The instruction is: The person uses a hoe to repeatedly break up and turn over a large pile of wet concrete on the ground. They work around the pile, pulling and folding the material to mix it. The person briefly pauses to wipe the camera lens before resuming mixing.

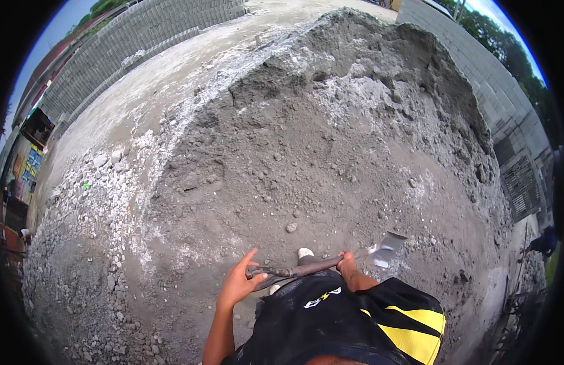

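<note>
A shovel with a worn shaft [315, 267] lies crosswise in front of my body. Its flat metal blade [391, 243] points to the right, over the grey ground, with a bright patch on its face. My right hand [347, 264] is closed around the shaft on the blade side. At the left end, the shovel's forked grip [260, 274] sits beside my left hand [237, 282]. That hand's thumb and fingers are spread apart around the grip end, not wrapped on it. Whether the palm touches the grip is hidden.
A tall mound of grey sandy material [355, 79] rises ahead with a steep broken face. Loose pale stones [114, 201] lie to the left. Stacked grey blocks [142, 36] stand far left, and a block wall [495, 76] on the right. A person [543, 241] is at the right edge.
</note>
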Demonstrator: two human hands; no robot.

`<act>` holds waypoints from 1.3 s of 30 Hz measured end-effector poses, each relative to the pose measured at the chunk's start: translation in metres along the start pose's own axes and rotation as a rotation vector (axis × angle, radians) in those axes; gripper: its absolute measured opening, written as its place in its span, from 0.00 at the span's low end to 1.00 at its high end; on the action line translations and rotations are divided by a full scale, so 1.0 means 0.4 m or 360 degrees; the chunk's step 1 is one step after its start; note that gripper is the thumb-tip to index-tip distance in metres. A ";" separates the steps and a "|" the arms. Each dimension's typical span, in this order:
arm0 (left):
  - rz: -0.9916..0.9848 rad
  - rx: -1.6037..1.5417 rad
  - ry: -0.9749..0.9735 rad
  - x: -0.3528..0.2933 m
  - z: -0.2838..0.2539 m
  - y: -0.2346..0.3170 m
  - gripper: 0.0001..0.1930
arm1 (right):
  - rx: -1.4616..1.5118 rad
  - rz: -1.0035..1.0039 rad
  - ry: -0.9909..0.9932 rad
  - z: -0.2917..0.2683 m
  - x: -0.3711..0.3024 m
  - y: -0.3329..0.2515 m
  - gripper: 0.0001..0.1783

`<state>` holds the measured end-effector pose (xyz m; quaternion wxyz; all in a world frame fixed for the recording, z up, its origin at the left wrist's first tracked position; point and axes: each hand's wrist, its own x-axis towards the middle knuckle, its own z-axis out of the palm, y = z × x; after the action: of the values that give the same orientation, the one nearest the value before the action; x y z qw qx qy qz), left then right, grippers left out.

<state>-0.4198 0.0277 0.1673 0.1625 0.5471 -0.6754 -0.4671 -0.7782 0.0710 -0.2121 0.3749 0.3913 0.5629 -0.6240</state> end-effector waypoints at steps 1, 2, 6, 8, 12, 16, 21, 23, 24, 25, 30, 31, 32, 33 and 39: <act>0.0001 0.0011 -0.0004 0.005 0.003 -0.016 0.35 | -0.0026 0.0027 -0.0039 0.055 -0.029 -0.001 0.05; 0.0037 -0.0111 0.0178 0.009 0.008 -0.041 0.32 | -0.0035 0.0040 -0.0041 0.109 -0.065 0.001 0.05; -0.0379 -0.0718 0.0316 -0.012 -0.023 -0.046 0.28 | -0.0614 -0.0003 -0.0385 0.323 -0.246 0.012 0.04; -0.0407 -0.0944 0.0455 -0.006 -0.006 -0.044 0.26 | -0.0873 -0.0026 -0.0578 0.419 -0.248 0.023 0.05; -0.0221 -0.1471 0.0902 -0.015 0.011 -0.049 0.27 | -0.1342 -0.0076 -0.0888 0.610 -0.338 0.167 0.08; -0.0231 -0.2137 0.1047 -0.006 -0.013 -0.068 0.25 | -0.1562 -0.0005 -0.1098 0.791 -0.403 0.364 0.10; -0.0047 -0.2823 0.1448 0.079 -0.107 -0.205 0.16 | -0.2012 -0.0045 -0.1465 0.998 -0.577 0.598 0.16; 0.0021 -0.2957 0.1429 0.187 -0.182 -0.226 0.15 | -0.2091 -0.0182 -0.1574 1.131 -0.595 0.655 0.22; 0.0065 -0.3079 0.1477 0.230 -0.213 -0.235 0.14 | -0.2092 -0.0184 -0.1557 1.171 -0.610 0.685 0.22; 0.0068 -0.3179 0.1492 0.286 -0.257 -0.239 0.13 | -0.1956 -0.0239 -0.1641 1.214 -0.641 0.708 0.24; -0.0286 -0.3191 0.1768 0.738 -0.498 -0.243 0.07 | -0.2105 -0.0012 -0.1982 1.328 -0.836 0.710 0.33; -0.0233 -0.3149 0.1848 0.858 -0.537 -0.283 0.07 | -0.2356 -0.0323 -0.2003 1.324 -0.896 0.714 0.37; -0.0258 -0.3265 0.1899 0.965 -0.584 -0.358 0.06 | -0.2379 -0.0308 -0.2041 1.317 -0.956 0.735 0.37; -0.0261 -0.3096 0.2076 1.032 -0.596 -0.372 0.06 | -0.2706 -0.1043 -0.2310 1.332 -0.974 0.725 0.35; -0.0078 -0.3066 0.1817 1.145 -0.625 -0.276 0.05 | -0.3164 -0.1744 -0.2601 1.421 -1.130 0.612 0.28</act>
<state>-0.3318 -0.4896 0.0722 0.7950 0.3402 0.1526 -0.4785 -0.4070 -0.5036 0.1333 0.4215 -0.7719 0.4687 -0.0828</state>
